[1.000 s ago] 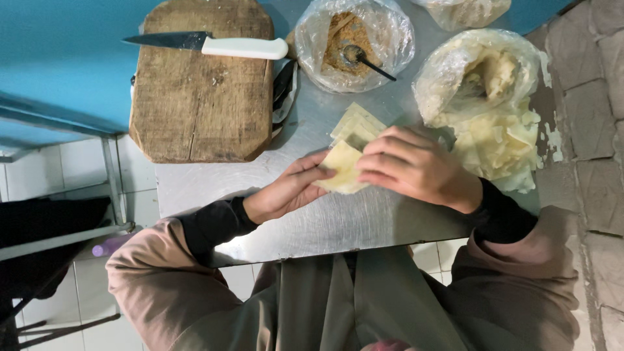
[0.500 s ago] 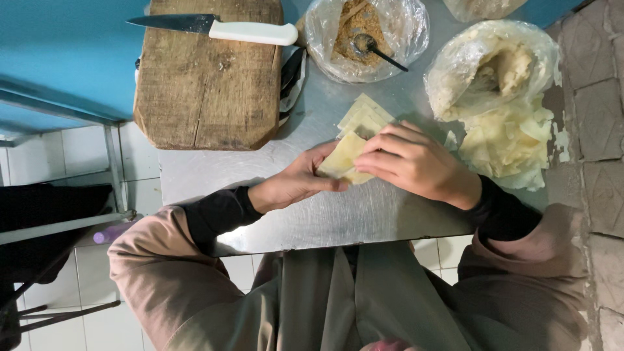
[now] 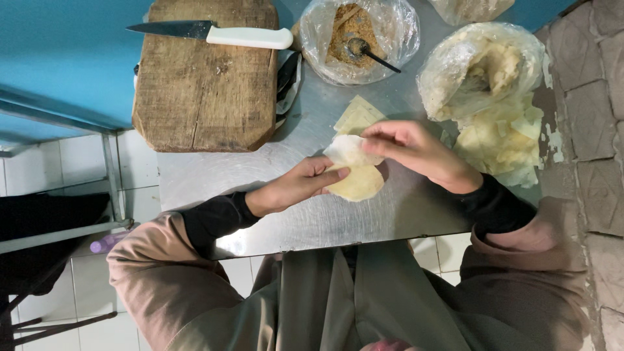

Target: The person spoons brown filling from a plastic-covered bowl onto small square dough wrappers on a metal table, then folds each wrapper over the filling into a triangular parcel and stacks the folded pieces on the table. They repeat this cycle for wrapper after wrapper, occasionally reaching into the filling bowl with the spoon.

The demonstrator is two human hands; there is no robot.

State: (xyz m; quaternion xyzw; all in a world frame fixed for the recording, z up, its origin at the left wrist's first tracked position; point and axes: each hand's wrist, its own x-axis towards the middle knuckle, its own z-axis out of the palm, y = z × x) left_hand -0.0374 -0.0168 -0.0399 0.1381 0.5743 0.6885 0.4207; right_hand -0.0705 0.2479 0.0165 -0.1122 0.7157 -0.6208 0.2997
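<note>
Left hand pins a round dough wrapper flat on the steel desk, fingers closed on its edge; right hand pinches the wrapper's lifted flap; knife rests on the chopping board.

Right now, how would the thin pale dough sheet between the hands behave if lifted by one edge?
The thin pale dough sheet would probably flop: its upper flap already curls over under the right hand. It looks light and easily torn, so the left hand supporting it from beside seems wise.
</note>
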